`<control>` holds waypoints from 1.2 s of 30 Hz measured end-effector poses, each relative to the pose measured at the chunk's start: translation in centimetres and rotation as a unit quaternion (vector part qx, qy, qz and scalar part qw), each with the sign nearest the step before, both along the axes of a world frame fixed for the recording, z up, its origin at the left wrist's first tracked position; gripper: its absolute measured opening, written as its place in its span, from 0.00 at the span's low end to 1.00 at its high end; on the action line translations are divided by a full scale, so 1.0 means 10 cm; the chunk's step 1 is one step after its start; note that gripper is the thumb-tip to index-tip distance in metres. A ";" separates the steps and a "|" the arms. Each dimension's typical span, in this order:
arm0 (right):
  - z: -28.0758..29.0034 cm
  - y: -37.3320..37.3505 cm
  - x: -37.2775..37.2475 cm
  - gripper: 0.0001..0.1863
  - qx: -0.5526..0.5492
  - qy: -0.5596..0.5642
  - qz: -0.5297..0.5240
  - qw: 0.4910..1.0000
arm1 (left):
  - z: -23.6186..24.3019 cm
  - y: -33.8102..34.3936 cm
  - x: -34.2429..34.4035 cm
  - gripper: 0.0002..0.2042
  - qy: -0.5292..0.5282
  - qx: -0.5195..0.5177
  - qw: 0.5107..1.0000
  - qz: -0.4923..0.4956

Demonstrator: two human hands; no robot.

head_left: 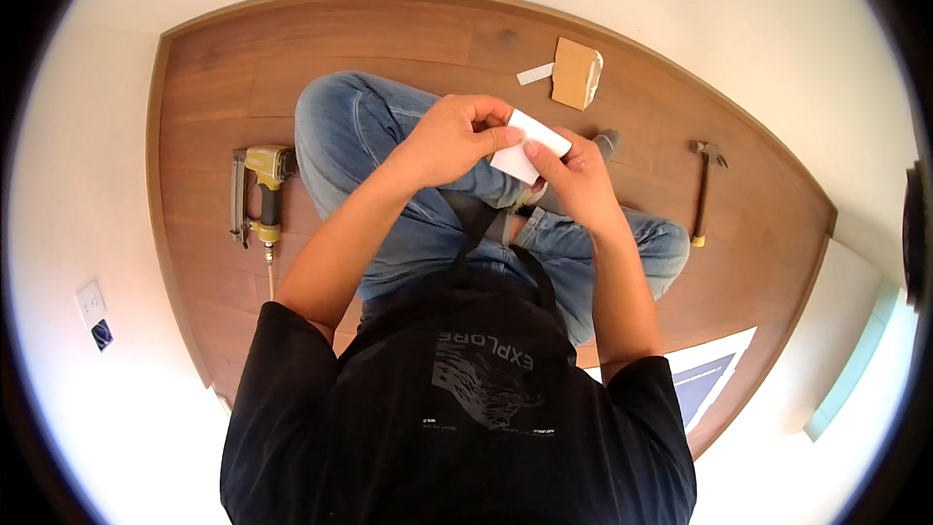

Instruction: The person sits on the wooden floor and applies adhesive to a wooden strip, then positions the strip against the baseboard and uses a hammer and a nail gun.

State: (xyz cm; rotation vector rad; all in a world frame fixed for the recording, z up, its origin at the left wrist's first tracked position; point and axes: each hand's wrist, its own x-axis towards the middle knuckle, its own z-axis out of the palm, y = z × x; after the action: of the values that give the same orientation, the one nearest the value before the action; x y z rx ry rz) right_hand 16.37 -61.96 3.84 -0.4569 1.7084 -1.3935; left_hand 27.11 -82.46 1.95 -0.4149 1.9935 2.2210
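Between my two hands, above my crossed legs, is a small white box-like piece (540,133) with flat faces and straight edges; what kind of thing it is I cannot make out. My left hand (459,141) pinches its left side, thumb on the near face and fingers curled behind. From the right, my right hand (575,175) grips it too, its thumb pressed on the white face close to the left thumb. The fingers behind the piece are partly hidden.
A yellow and black nail gun (264,190) with a hose lies left on the wooden floor (219,87). At the right lies a claw hammer (704,185). Ahead are a cardboard piece (573,75) and a white strip (535,74). A printed sheet (714,369) lies near right. White walls surround the floor.
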 end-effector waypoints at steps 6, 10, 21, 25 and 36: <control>0.01 -0.18 0.20 0.14 -0.018 0.012 -0.060 0.998 | 0.16 0.15 0.05 0.15 0.023 -0.161 0.986 0.027; -0.02 -0.20 0.30 0.14 0.021 0.056 -0.090 0.994 | 0.19 0.07 0.06 0.14 0.025 -0.199 0.980 0.014; -0.19 -0.06 0.21 0.10 0.011 0.407 -0.083 0.910 | 0.12 0.15 0.10 0.09 0.002 0.061 0.998 0.022; 0.04 -0.11 0.28 0.11 0.010 0.309 -0.037 0.950 | 0.13 0.02 0.15 0.10 -0.024 0.070 0.997 0.024; 0.20 -0.10 0.26 0.07 0.005 -0.032 -0.017 0.999 | 0.37 0.07 0.26 0.12 0.002 -0.064 0.997 -0.038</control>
State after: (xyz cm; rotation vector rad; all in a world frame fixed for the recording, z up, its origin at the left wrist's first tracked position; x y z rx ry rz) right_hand 18.93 -62.93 5.89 -0.3748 1.6773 -1.4071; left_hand 29.69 -81.74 5.61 -0.3424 2.1253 2.0585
